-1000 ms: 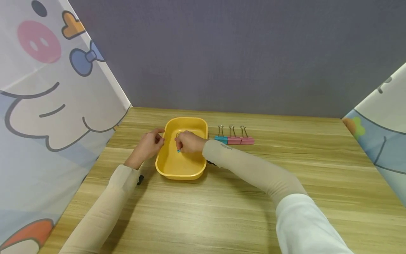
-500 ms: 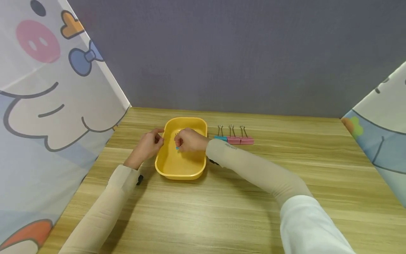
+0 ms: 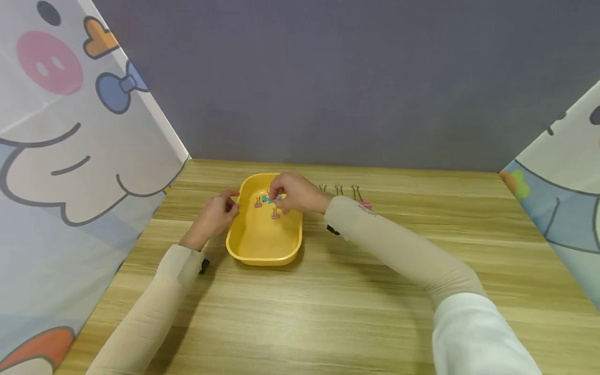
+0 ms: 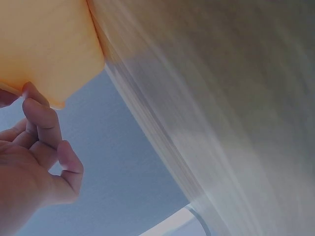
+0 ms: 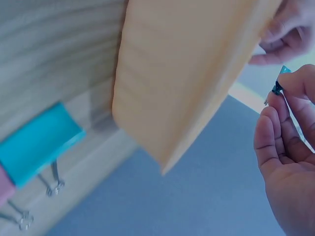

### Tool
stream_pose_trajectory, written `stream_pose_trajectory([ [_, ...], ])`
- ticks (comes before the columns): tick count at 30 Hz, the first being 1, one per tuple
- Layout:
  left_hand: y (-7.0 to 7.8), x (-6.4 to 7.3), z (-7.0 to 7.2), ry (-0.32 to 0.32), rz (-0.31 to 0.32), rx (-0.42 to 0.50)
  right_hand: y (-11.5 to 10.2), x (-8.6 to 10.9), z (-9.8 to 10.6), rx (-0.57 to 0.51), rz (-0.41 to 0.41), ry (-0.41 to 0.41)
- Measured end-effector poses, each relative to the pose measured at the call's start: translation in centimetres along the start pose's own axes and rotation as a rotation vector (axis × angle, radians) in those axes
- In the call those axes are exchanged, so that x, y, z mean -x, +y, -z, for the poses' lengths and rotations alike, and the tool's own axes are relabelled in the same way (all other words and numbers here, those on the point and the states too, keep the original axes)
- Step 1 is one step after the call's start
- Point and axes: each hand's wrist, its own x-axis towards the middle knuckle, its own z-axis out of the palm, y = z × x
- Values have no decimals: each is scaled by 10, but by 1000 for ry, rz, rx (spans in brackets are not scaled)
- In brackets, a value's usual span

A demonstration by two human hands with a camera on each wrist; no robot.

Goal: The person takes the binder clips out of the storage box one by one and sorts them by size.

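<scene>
The yellow tray [image 3: 264, 250] stands on the table, with small pink binder clips [image 3: 275, 214] and small teal binder clips [image 3: 265, 199] on its floor. My left hand [image 3: 215, 216] pinches the tray's left rim between thumb and fingers; the left wrist view shows those fingers at the rim [image 4: 59, 104]. Over the tray's far right part, my right hand [image 3: 295, 192] pinches a small teal binder clip [image 5: 279, 82] between thumb and fingertips. That clip is partly covered by the fingers in the head view.
To the tray's right lies a row of large binder clips, handles pointing away: a teal one [image 5: 42, 142] and pink ones [image 3: 367, 204]. My right forearm hides part of this row in the head view. A grey wall [image 3: 347, 94] rises behind the table [image 3: 300, 323].
My right hand has risen from the tray's middle and moved away and to the right with the small teal binder clip. Small clips on the tray floor are uncovered. The left hand stays on the rim.
</scene>
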Motion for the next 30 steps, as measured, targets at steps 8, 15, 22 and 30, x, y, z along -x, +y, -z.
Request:
stream_pose_trajectory([
  [8, -1, -1, -1, 4, 3, -16, 10, 13, 12, 19, 33, 37],
  [15, -2, 0, -2, -2, 3, -2, 18, 27, 16, 21, 43, 72],
  [22, -3, -1, -3, -7, -5, 9, 26, 48, 22, -10, 26, 111],
  [30, -7, -3, -2, 12, -37, 21, 46, 78, 13, -1, -1, 120],
])
